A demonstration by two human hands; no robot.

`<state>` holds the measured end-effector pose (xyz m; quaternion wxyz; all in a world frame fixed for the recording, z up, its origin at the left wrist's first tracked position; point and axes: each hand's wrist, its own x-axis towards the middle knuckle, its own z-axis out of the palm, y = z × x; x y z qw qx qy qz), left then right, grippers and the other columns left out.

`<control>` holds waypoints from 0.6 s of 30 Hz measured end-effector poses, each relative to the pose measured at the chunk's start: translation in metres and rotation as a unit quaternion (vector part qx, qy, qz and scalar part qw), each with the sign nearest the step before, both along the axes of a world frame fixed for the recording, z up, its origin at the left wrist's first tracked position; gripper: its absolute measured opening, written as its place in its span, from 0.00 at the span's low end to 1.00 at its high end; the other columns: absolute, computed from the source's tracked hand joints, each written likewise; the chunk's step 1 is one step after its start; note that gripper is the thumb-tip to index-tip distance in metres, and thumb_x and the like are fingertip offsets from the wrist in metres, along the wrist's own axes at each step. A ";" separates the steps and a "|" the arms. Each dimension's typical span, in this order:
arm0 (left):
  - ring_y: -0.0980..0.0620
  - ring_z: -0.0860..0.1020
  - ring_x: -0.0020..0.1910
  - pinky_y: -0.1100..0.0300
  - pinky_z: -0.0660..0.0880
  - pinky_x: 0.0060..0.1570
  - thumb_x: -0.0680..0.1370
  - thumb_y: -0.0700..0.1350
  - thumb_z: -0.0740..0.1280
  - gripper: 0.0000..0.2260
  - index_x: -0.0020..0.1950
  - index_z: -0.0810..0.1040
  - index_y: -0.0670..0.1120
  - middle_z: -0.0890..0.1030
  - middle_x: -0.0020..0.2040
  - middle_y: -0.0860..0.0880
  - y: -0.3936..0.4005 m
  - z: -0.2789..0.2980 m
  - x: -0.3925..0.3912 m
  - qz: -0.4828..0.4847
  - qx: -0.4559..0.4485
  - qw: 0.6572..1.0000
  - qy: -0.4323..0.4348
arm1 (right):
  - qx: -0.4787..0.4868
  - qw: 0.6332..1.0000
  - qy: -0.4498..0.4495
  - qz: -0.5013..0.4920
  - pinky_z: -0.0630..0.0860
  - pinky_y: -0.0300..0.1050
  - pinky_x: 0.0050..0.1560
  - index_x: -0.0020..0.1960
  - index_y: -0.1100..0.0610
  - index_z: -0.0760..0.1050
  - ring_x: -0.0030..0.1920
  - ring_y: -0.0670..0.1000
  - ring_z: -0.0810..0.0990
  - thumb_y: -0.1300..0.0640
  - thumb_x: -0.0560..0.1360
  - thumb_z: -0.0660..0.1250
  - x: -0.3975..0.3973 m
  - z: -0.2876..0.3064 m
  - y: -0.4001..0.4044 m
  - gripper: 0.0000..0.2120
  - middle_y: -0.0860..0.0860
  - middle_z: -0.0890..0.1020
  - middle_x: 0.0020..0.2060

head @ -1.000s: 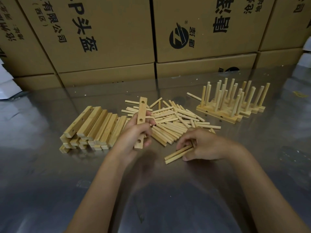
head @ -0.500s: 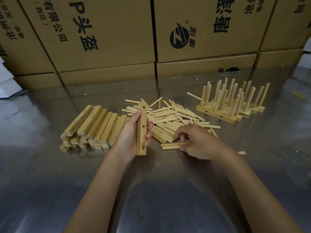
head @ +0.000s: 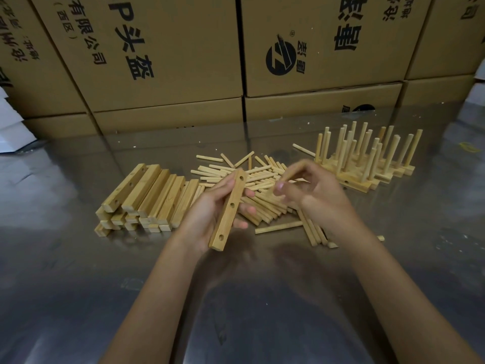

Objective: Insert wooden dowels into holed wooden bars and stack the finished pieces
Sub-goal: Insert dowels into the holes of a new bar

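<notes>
Half a second ago the right hand point(head: 319, 195) was down on the bench point(head: 249, 298), gathering dowels at the near edge of the loose pile; now it has lifted clear and pinches one dowel point(head: 292, 174) between thumb and fingertips, its tip angled toward the bar point(head: 231, 210). The left hand point(head: 214, 214) grips that bar around its middle as before, tilted with the far end higher and its three holes facing up, all of them open. The dowel is near the bar's upper end but not yet touching it, so the step in hand looks like seating the first dowel, probably in the far hole. Behind the hands lies the pile of dowels point(head: 262, 190), with a few strays nearer on the right. To the left sits the stack of bare bars point(head: 147, 198); to the far right stand the finished pieces point(head: 367, 164), pegs upright, stacked close together. The bench is a shiny metal sheet that mirrors the arms and carries scattered wood crumbs. Along its far edge rises a wall of cardboard boxes point(head: 170, 53) with black print, and something white point(head: 10, 127) shows at the far left.
</notes>
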<state>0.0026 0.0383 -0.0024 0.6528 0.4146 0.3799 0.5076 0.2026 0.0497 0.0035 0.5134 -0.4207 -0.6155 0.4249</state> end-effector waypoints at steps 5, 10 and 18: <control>0.50 0.82 0.36 0.59 0.78 0.25 0.85 0.43 0.56 0.16 0.71 0.74 0.50 0.82 0.45 0.44 -0.002 0.000 0.008 -0.045 0.026 0.998 0.041 | -0.019 0.991 0.132 0.018 0.82 0.43 0.47 0.48 0.65 0.75 0.47 0.55 0.86 0.69 0.73 0.72 -0.009 0.001 -0.007 0.07 0.57 0.85 0.44; 0.50 0.81 0.36 0.59 0.78 0.25 0.85 0.43 0.57 0.16 0.72 0.73 0.49 0.81 0.44 0.45 -0.001 0.000 0.006 -0.041 0.044 0.997 0.051 | 0.047 0.996 0.071 -0.011 0.83 0.50 0.48 0.47 0.62 0.77 0.46 0.54 0.86 0.68 0.73 0.73 -0.013 -0.003 -0.006 0.06 0.55 0.85 0.43; 0.49 0.81 0.36 0.58 0.78 0.26 0.84 0.44 0.58 0.17 0.74 0.72 0.50 0.80 0.43 0.45 0.000 -0.004 0.002 -0.026 0.056 0.995 0.075 | 0.044 0.998 0.019 -0.050 0.83 0.52 0.51 0.47 0.53 0.85 0.44 0.48 0.86 0.63 0.74 0.73 -0.019 -0.007 -0.008 0.07 0.47 0.86 0.41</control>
